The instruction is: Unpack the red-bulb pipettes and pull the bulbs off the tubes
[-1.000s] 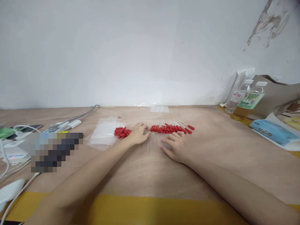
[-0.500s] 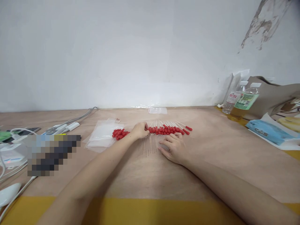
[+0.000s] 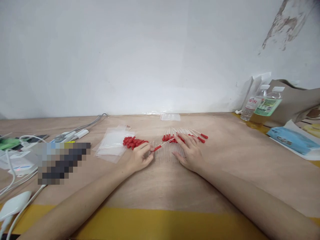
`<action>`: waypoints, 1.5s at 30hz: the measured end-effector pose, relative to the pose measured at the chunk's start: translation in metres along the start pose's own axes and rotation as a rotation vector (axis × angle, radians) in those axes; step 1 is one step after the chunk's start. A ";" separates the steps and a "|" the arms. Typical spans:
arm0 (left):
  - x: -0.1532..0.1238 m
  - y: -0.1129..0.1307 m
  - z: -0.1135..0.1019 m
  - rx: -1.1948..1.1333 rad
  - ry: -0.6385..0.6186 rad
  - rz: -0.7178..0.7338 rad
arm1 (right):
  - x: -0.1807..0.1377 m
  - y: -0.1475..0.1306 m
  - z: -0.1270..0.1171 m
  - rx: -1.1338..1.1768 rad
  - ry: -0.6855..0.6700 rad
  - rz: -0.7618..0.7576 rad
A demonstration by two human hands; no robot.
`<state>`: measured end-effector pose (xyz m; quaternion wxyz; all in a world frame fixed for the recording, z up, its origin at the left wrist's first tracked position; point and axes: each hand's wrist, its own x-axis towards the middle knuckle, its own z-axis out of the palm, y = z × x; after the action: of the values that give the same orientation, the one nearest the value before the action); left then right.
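Observation:
My left hand (image 3: 141, 158) pinches the red rubber bulb of a dropper (image 3: 157, 148), whose thin clear tube slants up to the right. The fingers of my right hand (image 3: 188, 151) are spread over a fan of droppers (image 3: 170, 137) with red bulbs and clear tubes, partly covering them. The held dropper's tip ends close to my right fingers; whether they touch, I cannot tell. Just beyond my left hand lies a pile of red bulbs (image 3: 131, 142).
Clear plastic bags (image 3: 111, 141) lie behind the pile on the left. A charger with white cables (image 3: 22, 163) sits at far left. Two bottles (image 3: 265, 108) and a blue wipes packet (image 3: 291, 138) stand or lie at right. The wall (image 3: 150, 60) closes off the back.
My left hand has come back toward me and a little left from the fan's left end, bringing out one dropper. My right hand has stayed over the fan, its fingers slightly shifted.

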<state>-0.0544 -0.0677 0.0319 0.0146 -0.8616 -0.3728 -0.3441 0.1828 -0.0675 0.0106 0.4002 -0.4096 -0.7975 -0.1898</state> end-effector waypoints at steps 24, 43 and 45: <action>0.000 0.019 0.015 0.141 -0.128 0.222 | 0.000 -0.019 0.011 0.265 -0.108 -0.296; -0.004 0.025 0.004 0.030 -0.317 0.196 | -0.003 -0.013 -0.001 0.105 -0.002 -0.685; -0.006 0.025 0.002 0.005 -0.330 0.184 | -0.003 -0.009 -0.005 0.091 0.011 -0.717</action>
<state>-0.0400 -0.0886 0.0325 -0.0131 -0.9367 -0.2908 -0.1944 0.1787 -0.0779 0.0116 0.3305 -0.0845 -0.8959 -0.2845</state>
